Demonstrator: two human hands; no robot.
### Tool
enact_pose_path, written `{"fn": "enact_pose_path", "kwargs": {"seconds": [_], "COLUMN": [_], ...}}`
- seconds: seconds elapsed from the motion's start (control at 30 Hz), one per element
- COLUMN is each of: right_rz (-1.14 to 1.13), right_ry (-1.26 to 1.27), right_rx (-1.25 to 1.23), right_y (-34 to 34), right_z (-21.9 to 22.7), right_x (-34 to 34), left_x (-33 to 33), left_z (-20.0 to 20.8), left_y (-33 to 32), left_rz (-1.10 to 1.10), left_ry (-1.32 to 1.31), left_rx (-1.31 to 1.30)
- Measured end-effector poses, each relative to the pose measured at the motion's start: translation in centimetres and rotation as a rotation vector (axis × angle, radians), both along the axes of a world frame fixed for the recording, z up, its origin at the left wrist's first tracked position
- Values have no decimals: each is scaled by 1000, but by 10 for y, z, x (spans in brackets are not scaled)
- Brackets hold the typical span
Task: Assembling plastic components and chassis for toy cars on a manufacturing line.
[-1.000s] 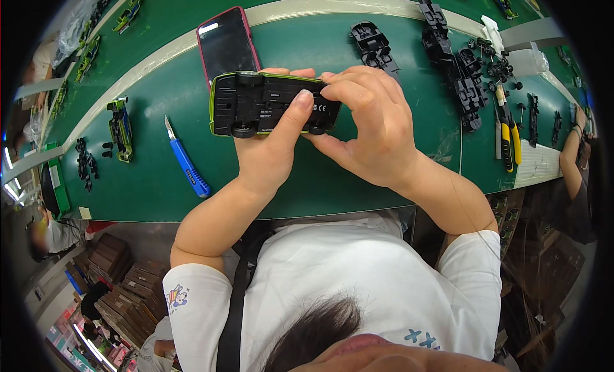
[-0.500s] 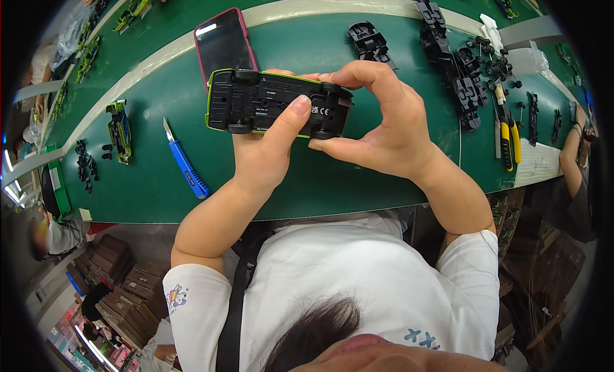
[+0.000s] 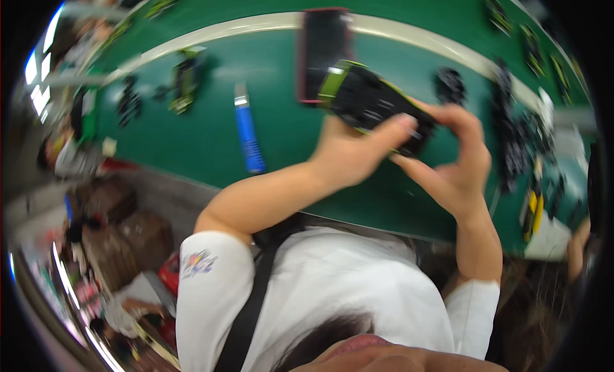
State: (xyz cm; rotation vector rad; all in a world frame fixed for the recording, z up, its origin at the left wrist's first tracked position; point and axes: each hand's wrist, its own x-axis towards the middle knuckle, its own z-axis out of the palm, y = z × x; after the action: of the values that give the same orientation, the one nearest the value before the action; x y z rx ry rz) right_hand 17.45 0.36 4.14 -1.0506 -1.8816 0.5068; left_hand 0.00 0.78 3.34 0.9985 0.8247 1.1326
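Note:
A toy car [image 3: 368, 102] with a black underside and a lime-green rim is held upside down above the table, slightly blurred. My left hand [image 3: 355, 145] is closed round it from below, its thumb pressed across the underside. At the car's right end, the thumb and forefinger of my right hand [image 3: 462, 164] pinch the two sides by the wheels. Behind the car lies a phone [image 3: 322, 42] in a red-pink case. A blue utility knife [image 3: 248, 132] rests on the table left of my left hand, blade pointing away from me.
On the green table [image 3: 211, 142], a green-and-black toy car [image 3: 185, 85] and small black parts [image 3: 128, 102] lie at left. A black chassis part [image 3: 449, 85], a row of black parts [image 3: 506, 129] and yellow-handled pliers [image 3: 533, 202] lie at right. Boxes [image 3: 128, 244] are stacked below left.
The view has swung left, so the table items sit further right in it. The car appears tilted now, its right end lower. Both hands keep their hold on it.

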Motion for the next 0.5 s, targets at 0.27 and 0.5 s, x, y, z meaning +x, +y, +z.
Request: {"fn": "enact_pose_path", "kwargs": {"seconds": [0.27,0.5], "right_rz": [-46,-89], "right_ry": [-66,-66], "right_rx": [21,150], "right_y": [-13,-15], "right_z": [-11,-15], "right_x": [-20,-23], "left_x": [-3,-1], "left_z": [-7,-1], "left_y": [-7,-9], "left_rz": [140,83], "left_ry": [-123,-120], "left_rx": [24,81]}}
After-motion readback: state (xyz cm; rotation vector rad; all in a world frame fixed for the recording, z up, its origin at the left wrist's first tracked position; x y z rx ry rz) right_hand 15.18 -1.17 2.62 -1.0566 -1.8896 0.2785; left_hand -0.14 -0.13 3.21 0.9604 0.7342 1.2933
